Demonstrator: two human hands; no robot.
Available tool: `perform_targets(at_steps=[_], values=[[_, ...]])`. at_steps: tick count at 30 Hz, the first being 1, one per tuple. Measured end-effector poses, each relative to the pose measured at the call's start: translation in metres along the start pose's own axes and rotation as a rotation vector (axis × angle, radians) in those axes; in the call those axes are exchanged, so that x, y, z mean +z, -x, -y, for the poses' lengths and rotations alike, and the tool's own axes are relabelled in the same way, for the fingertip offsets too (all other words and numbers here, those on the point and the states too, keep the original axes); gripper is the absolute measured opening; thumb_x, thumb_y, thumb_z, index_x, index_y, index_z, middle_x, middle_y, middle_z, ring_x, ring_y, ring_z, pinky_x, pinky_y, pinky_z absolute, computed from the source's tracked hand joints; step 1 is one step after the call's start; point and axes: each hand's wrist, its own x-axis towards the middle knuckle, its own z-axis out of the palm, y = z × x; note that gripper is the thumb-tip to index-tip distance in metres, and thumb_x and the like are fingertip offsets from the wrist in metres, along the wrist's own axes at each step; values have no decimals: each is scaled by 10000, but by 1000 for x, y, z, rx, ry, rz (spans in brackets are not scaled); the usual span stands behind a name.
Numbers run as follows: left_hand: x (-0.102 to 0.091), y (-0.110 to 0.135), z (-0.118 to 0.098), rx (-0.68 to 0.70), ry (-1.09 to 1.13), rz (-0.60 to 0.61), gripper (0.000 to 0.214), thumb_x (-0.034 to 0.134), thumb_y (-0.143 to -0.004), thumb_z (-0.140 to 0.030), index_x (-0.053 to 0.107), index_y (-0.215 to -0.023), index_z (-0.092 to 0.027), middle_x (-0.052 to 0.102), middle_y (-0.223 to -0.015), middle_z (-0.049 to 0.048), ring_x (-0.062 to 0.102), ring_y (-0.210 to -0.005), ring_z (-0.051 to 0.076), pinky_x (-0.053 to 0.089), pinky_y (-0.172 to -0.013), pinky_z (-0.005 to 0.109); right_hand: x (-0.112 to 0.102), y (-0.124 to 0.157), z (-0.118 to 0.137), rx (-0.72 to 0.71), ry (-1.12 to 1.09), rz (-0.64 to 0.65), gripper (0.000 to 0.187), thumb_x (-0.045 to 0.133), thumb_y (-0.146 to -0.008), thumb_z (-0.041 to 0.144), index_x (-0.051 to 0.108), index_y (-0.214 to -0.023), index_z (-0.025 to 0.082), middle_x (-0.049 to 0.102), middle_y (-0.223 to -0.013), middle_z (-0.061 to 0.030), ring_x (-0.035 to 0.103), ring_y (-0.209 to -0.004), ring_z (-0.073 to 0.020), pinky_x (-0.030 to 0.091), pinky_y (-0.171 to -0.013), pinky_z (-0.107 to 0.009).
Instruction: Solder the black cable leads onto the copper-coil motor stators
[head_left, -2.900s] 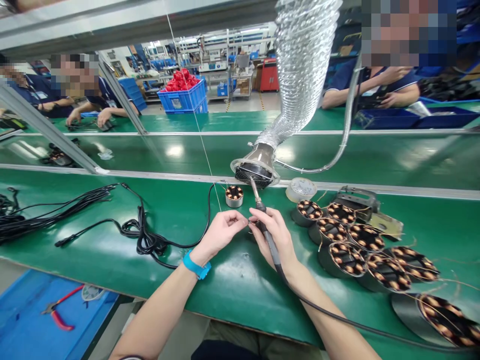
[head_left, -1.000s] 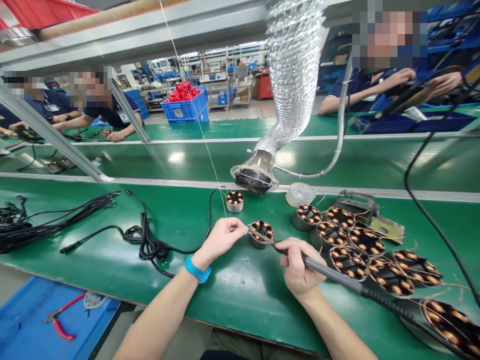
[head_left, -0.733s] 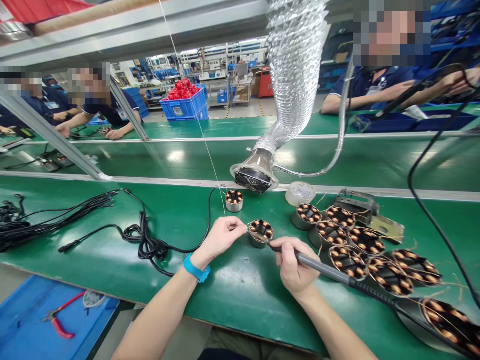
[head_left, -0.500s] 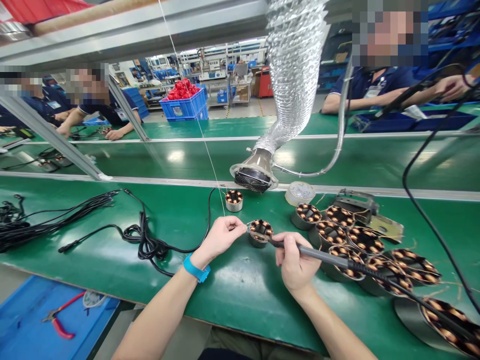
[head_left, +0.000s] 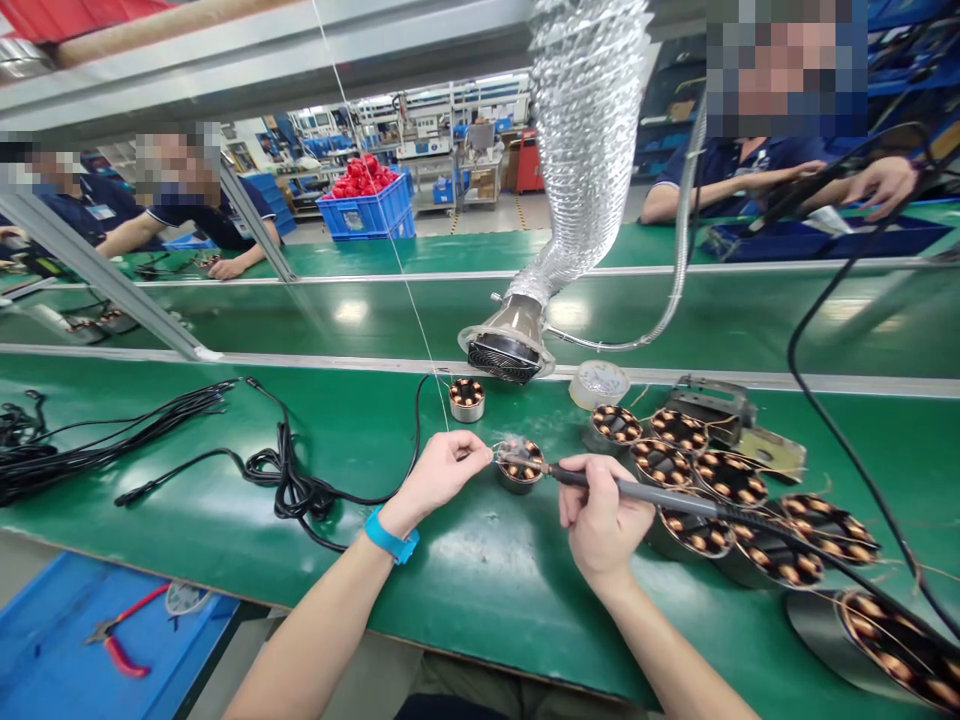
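My left hand (head_left: 437, 472), with a blue wristband, pinches a thin solder wire (head_left: 409, 290) that runs up out of view, holding its end against a small stator with copper coils (head_left: 519, 463) on the green bench. My right hand (head_left: 602, 520) grips a soldering iron (head_left: 645, 492) like a pen. The iron's tip touches the left rim of the stator, where a wisp of smoke rises.
A fume duct with a fan mouth (head_left: 510, 350) hangs just behind the stator. Another stator (head_left: 466, 398) and a tape roll (head_left: 598, 383) stand near it. Several stators (head_left: 731, 510) lie at right. Black cables (head_left: 289, 480) sprawl left. Other people work at the far benches.
My right hand turned the iron from upright to lying across the stators, and its tip moved onto the stator's left rim. Smoke now rises there. My left hand stayed put.
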Motion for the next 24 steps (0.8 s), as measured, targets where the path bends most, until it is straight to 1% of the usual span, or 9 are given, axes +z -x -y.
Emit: perform_targets(at_steps=[13,18,24], values=[[-1,0,2,-4,9,1,286,663,-819,-390,603,-702,-135,530,-656,-16,452,-634,108,333,-625,242,1,1,3,-34,-16,-26,297,567,-949,348,665,-759,141,517,-505,39,374,-277,-60,266,-280,-186],[-1,0,3,-11,12,6,296,661,-821,-397,597,-706,-132,523,-660,-17,445,-638,107,325,-623,241,1,1,2,-60,30,-39,298,560,-954,355,663,-777,138,525,-526,36,405,-294,-67,288,-292,-192],[0,-1,3,-8,12,2,295,667,-816,-391,603,-704,-126,535,-661,-15,456,-645,106,333,-628,234,1,2,3,-134,103,-26,287,534,-975,340,674,-828,137,535,-535,38,444,-320,-72,322,-324,-195]])
